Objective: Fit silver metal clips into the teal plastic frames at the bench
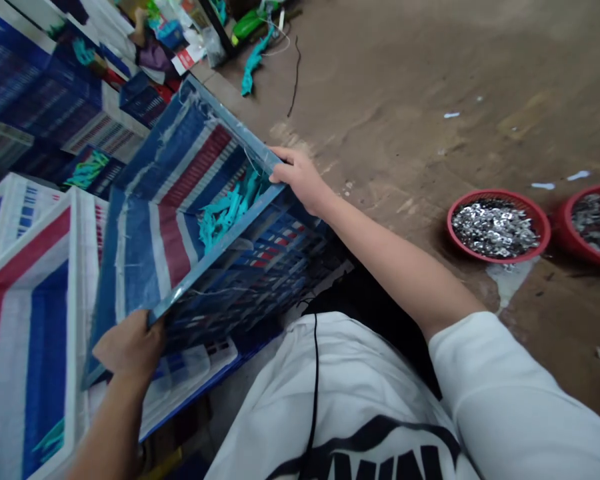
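A blue plastic crate (220, 260) is tilted in front of me, lined with red, white and blue striped woven sheeting (173, 233). Several teal pieces (230, 207) lie in a heap at its lower side; their exact kind I cannot make out. My right hand (297, 175) is closed around the crate's rim at the right corner, thumb on top. At the near left corner my left hand (130, 343) grips the same rim, its fingertips partly hidden by the crate.
White lined crates (73, 300) stand close at the left, with stacked blue crates (40, 80) behind. Two red baskets (500, 253) of shiny metal parts sit on the brown floor (405, 87) at the right. A teal strip (254, 63) and scraps lie on the floor.
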A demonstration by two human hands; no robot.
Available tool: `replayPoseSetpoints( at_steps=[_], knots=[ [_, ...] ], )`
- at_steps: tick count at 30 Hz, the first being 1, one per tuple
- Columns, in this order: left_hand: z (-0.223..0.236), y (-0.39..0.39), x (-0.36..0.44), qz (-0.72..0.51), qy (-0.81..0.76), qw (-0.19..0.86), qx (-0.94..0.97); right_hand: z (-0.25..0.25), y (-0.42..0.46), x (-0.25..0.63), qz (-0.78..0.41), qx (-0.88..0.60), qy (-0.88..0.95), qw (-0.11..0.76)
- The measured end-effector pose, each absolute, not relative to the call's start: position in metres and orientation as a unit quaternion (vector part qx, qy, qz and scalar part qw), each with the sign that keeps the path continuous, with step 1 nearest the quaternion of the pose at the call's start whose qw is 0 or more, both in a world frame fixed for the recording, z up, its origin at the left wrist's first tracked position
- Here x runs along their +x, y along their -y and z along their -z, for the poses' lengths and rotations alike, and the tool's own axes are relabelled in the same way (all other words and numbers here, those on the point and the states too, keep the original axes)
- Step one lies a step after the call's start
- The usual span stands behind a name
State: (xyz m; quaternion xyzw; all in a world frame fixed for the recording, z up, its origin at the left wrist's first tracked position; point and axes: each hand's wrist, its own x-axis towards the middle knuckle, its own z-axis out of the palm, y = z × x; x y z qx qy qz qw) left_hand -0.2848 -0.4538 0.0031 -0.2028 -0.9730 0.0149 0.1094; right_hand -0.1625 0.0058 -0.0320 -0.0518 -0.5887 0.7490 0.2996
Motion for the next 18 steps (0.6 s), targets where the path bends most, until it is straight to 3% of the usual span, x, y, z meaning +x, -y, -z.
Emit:
replayPoseSetpoints(
  at_steps=[7,13,18],
  knots=[
    [0.0,0.435,-0.269,-0.081,0.967,0.042,-0.24,0.099,-0.025,-0.156,-0.782,-0.087,0.532,0.313],
    [-0.038,0.432,-0.274,-0.115,0.94,-0.115,-0.3,0.114,-0.021,-0.122,-0.756,-0.167,0.541,0.329],
    [-0.075,0.436,-0.373,-0.098,0.973,-0.023,-0.207,0.107,-0.027,-0.127,-0.737,-0.175,0.559,0.338]
  ],
)
